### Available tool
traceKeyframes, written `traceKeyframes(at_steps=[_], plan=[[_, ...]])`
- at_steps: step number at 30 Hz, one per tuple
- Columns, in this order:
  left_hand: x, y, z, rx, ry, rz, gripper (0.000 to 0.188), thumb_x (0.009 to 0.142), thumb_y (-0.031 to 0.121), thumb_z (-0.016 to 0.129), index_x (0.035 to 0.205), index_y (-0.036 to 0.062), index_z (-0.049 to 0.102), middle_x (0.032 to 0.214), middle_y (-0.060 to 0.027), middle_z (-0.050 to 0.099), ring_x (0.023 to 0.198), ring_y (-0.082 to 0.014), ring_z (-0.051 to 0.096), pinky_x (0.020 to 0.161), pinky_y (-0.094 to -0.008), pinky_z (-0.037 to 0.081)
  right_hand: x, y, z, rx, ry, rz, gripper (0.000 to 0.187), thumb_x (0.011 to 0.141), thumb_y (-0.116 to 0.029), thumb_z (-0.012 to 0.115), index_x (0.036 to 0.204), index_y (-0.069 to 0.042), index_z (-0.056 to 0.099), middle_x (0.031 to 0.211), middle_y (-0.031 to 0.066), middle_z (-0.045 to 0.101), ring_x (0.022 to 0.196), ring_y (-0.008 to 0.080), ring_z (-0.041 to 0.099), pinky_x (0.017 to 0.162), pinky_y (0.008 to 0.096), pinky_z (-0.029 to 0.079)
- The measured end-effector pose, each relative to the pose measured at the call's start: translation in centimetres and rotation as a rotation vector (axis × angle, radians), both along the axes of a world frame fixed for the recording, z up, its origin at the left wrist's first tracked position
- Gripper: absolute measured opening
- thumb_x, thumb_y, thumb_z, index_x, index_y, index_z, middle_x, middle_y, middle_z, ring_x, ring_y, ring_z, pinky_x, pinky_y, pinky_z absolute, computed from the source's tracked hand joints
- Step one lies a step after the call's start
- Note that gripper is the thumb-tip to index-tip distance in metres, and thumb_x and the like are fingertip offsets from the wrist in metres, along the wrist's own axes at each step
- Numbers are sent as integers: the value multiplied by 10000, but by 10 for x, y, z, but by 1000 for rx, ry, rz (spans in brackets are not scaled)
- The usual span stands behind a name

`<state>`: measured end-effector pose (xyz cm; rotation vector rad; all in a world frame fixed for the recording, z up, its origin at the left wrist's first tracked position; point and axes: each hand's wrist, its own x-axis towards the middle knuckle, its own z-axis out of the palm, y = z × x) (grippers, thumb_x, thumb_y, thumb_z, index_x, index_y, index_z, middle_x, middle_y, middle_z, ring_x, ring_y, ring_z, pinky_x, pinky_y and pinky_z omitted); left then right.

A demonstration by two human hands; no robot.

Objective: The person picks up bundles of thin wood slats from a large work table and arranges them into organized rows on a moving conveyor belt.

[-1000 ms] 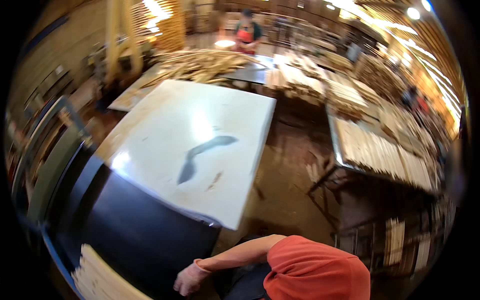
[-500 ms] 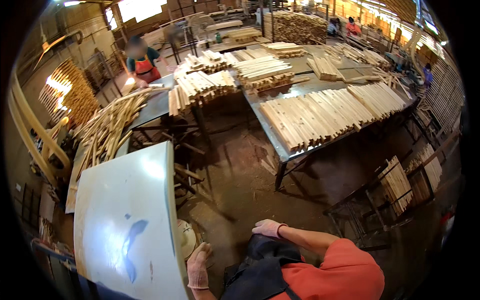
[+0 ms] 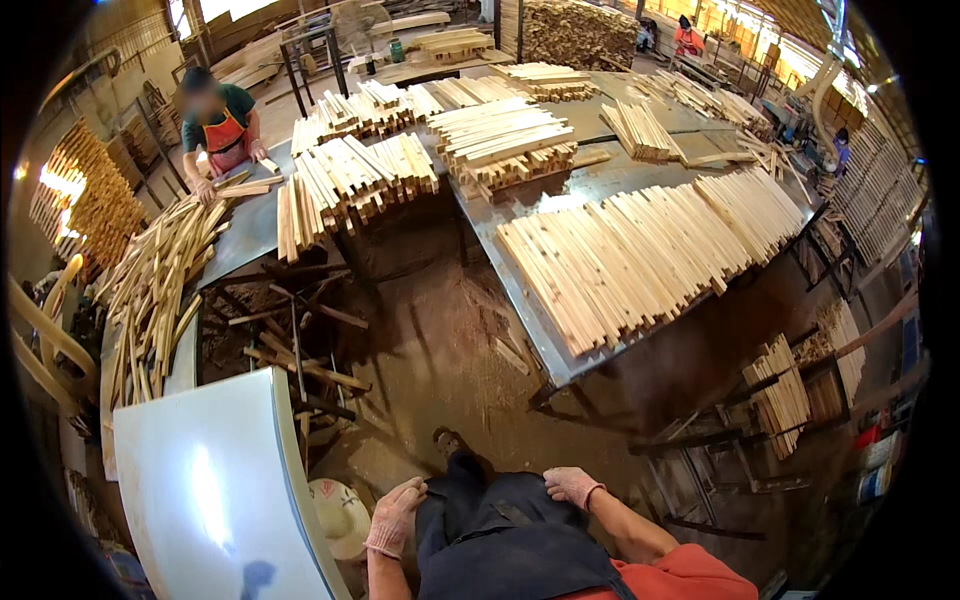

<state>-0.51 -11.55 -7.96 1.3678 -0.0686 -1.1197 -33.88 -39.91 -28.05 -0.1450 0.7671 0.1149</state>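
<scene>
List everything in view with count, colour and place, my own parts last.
Large panel: one, bluish white, lower left
Round object: one, whitish, beside panel
Loose strips: many, brown, heaped at left
Lattice stack: one, yellow-brown, upper left
Strip piles: several, pale, upper centre
Strip row: many strips, pale, right of centre
Large wood stack: one, brown, back
Co-workers: at least three, red or purplish clothing, background
Dark apron: one, navy, bottom centre
Shoe: one, dark, floor
Left hand: one, pale glove, beside lap
Right hand: one, pale glove, beside lap

White surface (image 3: 205, 480), dark apron (image 3: 510, 560) cut by lower edge. Surface hides part of round object (image 3: 340, 515). Far red-clad worker (image 3: 688, 41): too small to read.
</scene>
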Motion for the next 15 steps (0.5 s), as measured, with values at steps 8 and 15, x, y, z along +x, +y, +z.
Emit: traceKeyframes(at_steps=[8,15], plan=[[196,-161,-3,120,-330,-237,483,1062,261,663,1415,-68,668,1342,-152,747,1259,-238,685,1113,-338,511,160,-129,58,-111,76,-69,190,1049,-179,653,901,-143,541,760,-49,482,645,126,479,570,305,416],[304,-316,20,11,-326,-465,481,1053,249,680,1415,-67,668,1385,-151,730,1315,-219,647,1153,-329,469,259,-226,50,-581,403,-67,689,1003,-312,771,1559,23,538,1120,59,683,866,171,609,770,326,537]])
